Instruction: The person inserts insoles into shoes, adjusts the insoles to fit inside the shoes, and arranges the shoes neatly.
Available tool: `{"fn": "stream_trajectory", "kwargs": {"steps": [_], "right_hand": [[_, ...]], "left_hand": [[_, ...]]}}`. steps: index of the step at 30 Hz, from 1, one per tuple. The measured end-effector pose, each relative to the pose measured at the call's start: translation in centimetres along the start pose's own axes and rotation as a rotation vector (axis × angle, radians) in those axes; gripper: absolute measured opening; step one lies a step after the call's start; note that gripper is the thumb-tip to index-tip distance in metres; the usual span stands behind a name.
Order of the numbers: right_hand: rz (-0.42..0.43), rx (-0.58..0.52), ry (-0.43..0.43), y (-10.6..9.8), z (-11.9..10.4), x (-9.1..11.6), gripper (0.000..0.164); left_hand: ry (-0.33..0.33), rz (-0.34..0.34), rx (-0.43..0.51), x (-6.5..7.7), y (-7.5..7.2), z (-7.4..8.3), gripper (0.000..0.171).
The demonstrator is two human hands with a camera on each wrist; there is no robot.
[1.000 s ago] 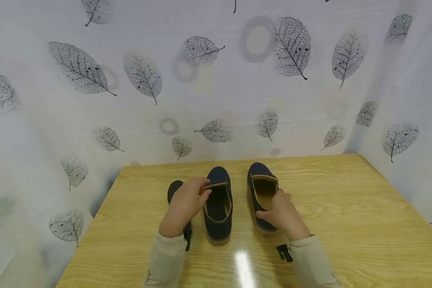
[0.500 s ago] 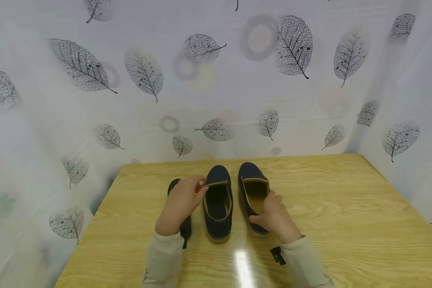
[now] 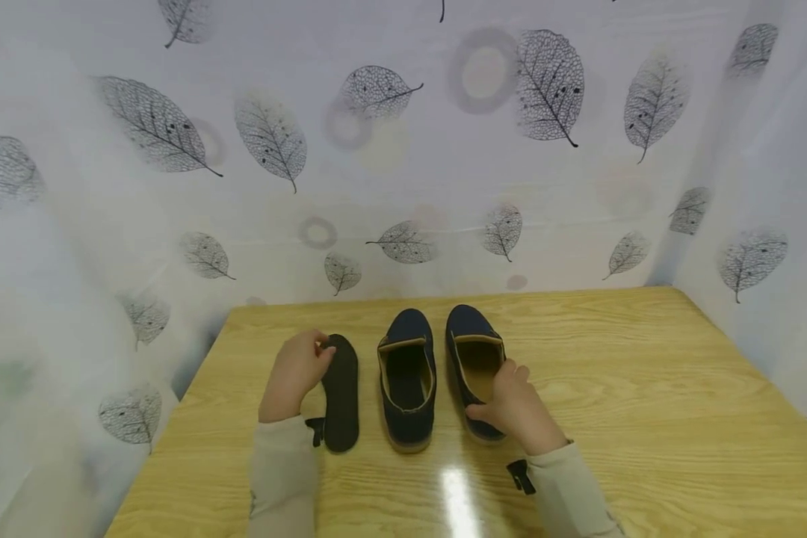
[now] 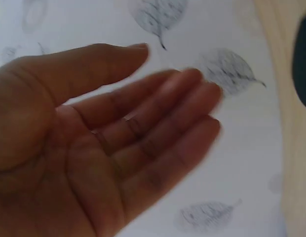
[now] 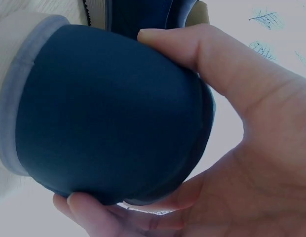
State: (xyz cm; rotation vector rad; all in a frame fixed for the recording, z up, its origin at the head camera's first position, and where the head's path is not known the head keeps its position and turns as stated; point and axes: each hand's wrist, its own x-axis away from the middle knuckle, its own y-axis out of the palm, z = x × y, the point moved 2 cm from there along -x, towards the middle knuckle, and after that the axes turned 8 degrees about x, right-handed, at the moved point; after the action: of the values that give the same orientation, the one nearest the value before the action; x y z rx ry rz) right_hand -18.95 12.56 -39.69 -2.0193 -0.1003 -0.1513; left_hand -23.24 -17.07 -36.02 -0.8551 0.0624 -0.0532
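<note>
Two navy slip-on shoes stand side by side on the wooden table, toes toward the back wall. My right hand [image 3: 521, 407] grips the right shoe [image 3: 469, 321] by its heel. In the right wrist view, thumb and fingers lie on opposite sides of the dark blue heel [image 5: 108, 113]. The left shoe [image 3: 409, 427] stands untouched, close to its mate. A black insole [image 3: 341, 407] lies to its left. Over the insole's left edge hovers my left hand [image 3: 294, 379]. The left wrist view shows that hand [image 4: 118, 138] holding nothing, fingers loosely extended, thumb apart.
A pale curtain [image 3: 410, 172] printed with leaves surrounds the wooden table [image 3: 645, 403] at the back and sides. A black strap end [image 3: 521, 476] hangs at the right cuff, another strap end [image 3: 316, 431] at the left. Light glares on the table's front.
My right hand has shifted the right shoe leftward, closer to the left shoe, then stopped. My left hand has moved left, away from the left shoe, uncovering the insole.
</note>
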Motion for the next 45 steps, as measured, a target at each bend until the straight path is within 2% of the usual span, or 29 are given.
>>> {"fn": "stream_trajectory", "kwargs": {"steps": [3,7,9,12,15,18,21,25,34,41,45], "right_hand": [[0.000,0.004,0.000,-0.1,0.1,0.0,0.095],[0.005,0.013,-0.008,-0.1,0.2,0.0,0.095],[0.010,0.011,-0.013,-0.1,0.2,0.0,0.095],[0.012,0.008,-0.019,0.0,0.2,0.0,0.094],[0.013,0.004,-0.021,0.0,0.1,0.0,0.094],[0.014,0.007,-0.016,-0.1,0.0,0.1,0.094],[0.020,0.015,-0.015,-0.1,0.0,0.1,0.093],[0.024,0.014,-0.013,-0.1,0.0,0.1,0.093],[0.029,0.025,-0.014,0.0,-0.1,0.1,0.095],[0.032,0.038,-0.005,0.0,-0.1,0.0,0.097],[0.038,0.042,-0.013,0.1,0.0,0.0,0.097]], "left_hand": [[-0.118,-0.061,-0.058,-0.1,-0.2,-1.7,0.036],[-0.222,-0.161,-0.079,-0.4,0.5,-3.0,0.032],[-0.247,-0.212,-0.078,-0.6,1.3,-3.2,0.033],[-0.262,-0.270,-0.098,-1.1,2.7,-3.0,0.041],[-0.270,-0.292,-0.135,-1.6,3.9,-2.5,0.062],[-0.292,-0.310,-0.165,-1.9,4.9,-2.4,0.073],[-0.314,-0.317,-0.187,-1.9,5.4,-2.4,0.083],[-0.321,-0.306,-0.202,-1.9,5.9,-2.3,0.089],[-0.330,-0.278,-0.237,-2.0,7.0,-2.4,0.086],[-0.397,-0.219,-0.167,-2.1,7.1,-2.7,0.092],[-0.397,-0.188,-0.144,-2.0,6.9,-2.7,0.095]]}}
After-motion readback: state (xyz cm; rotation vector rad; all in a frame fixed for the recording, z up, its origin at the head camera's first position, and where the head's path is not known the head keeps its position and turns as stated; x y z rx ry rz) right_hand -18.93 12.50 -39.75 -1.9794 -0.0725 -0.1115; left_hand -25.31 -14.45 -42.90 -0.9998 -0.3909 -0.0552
